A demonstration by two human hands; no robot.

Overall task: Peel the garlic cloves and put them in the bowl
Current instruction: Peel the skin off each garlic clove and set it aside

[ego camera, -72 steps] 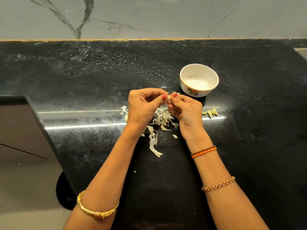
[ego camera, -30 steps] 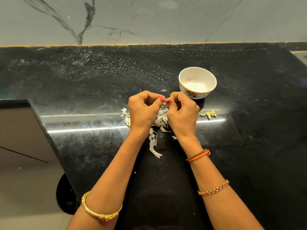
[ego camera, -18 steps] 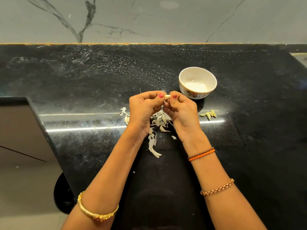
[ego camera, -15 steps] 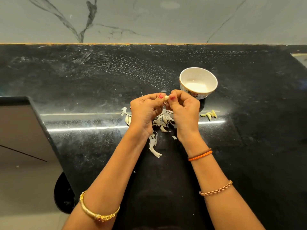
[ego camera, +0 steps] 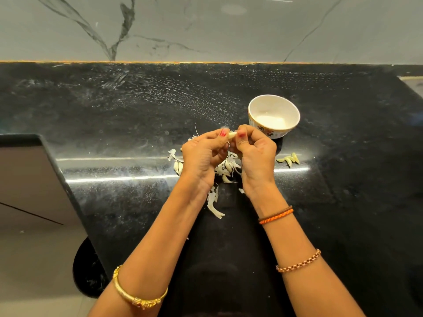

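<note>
Above the peels [ego camera: 225, 167], both hands — unchanged — pinch the clove [ego camera: 232, 135].

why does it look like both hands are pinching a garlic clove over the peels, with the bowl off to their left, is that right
Not quite: the bowl stands to the right of the hands, not the left. The head view shows it. The rest holds: the left hand and right hand pinch the clove above the peels.

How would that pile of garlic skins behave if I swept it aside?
The skins look thin, curled and papery, so they would probably scatter rather than slide together. Some may cling to the counter, which looks streaked.
</note>
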